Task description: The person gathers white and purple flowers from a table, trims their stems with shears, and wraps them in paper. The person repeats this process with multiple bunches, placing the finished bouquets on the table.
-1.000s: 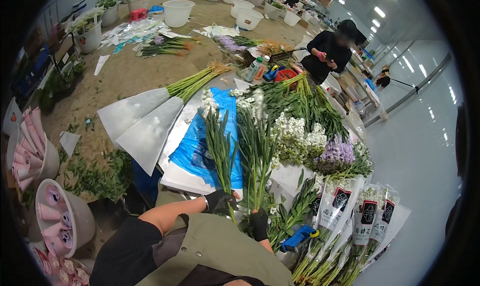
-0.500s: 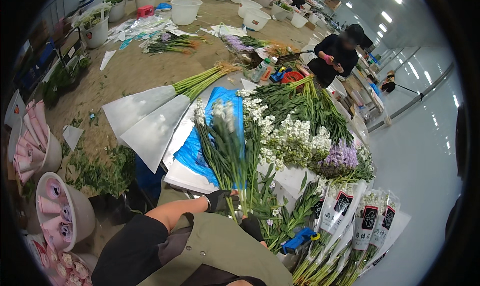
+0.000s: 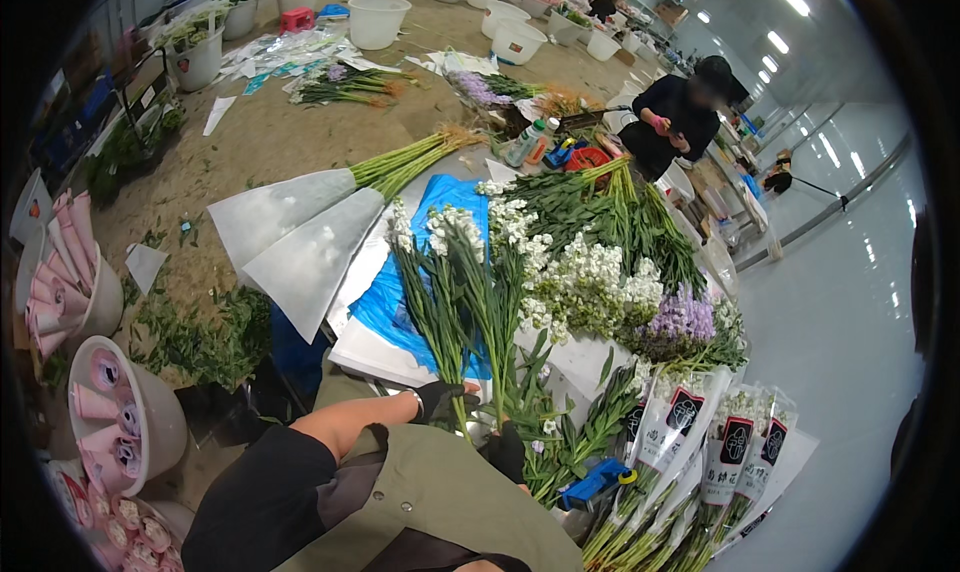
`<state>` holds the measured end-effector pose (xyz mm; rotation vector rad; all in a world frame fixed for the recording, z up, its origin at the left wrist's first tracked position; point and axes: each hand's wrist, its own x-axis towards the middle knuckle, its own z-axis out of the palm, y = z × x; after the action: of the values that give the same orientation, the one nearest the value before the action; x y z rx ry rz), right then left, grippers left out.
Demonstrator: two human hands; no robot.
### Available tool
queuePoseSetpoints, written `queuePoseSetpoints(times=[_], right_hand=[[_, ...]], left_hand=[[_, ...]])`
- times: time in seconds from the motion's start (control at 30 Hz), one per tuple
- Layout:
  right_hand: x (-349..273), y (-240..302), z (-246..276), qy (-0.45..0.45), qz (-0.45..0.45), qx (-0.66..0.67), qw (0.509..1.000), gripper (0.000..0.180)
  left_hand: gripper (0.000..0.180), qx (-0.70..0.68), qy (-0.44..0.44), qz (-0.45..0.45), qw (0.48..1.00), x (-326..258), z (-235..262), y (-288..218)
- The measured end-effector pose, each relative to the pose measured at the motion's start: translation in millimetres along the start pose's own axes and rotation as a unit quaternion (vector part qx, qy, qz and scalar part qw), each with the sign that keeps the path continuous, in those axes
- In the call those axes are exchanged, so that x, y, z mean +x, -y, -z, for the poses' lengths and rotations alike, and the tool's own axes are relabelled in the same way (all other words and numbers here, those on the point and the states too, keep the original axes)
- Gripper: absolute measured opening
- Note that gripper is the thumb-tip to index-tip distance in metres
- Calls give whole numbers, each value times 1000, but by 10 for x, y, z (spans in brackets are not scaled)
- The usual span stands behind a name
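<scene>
Both my hands wear dark fingerless gloves and are low in the middle of the view. My left hand is closed around the lower stems of some white stock flowers, whose blooms lie over a blue plastic sheet. My right hand is closed on the stem ends of more white stock, just to the right; its fingers are partly hidden. The two groups of stems spread slightly apart between the hands. Leafy cut stems lie beside my right hand.
Heaped white stock and purple stock lie to the right. A blue tape dispenser sits near wrapped bouquets. Two paper-wrapped bunches lie left of the sheet. Buckets stand at left; a person works at far right.
The flower stems in my hands, blurred by motion before, are now steadier and spread a little wider, with the right-hand stems shifted rightward. The view has shifted slightly.
</scene>
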<state>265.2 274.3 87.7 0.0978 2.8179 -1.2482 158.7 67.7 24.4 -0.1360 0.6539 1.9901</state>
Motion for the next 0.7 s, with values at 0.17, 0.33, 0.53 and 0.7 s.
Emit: queuePoseSetpoints(times=[0.17, 0.33, 0.53, 0.7], right_hand=[[-75, -129, -87, 56, -53, 176, 981, 40], [90, -116, -57, 132, -28, 222, 966, 34], [62, 174, -16, 63, -154, 136, 977, 17], [22, -118, 23, -59, -41, 101, 992, 18]], left_hand=[[52, -98, 28, -30, 994, 67, 12, 73], [53, -67, 85, -67, 992, 257, 386, 223], [31, -101, -35, -10, 994, 51, -2, 89], [18, -118, -65, 7, 991, 126, 93, 124]])
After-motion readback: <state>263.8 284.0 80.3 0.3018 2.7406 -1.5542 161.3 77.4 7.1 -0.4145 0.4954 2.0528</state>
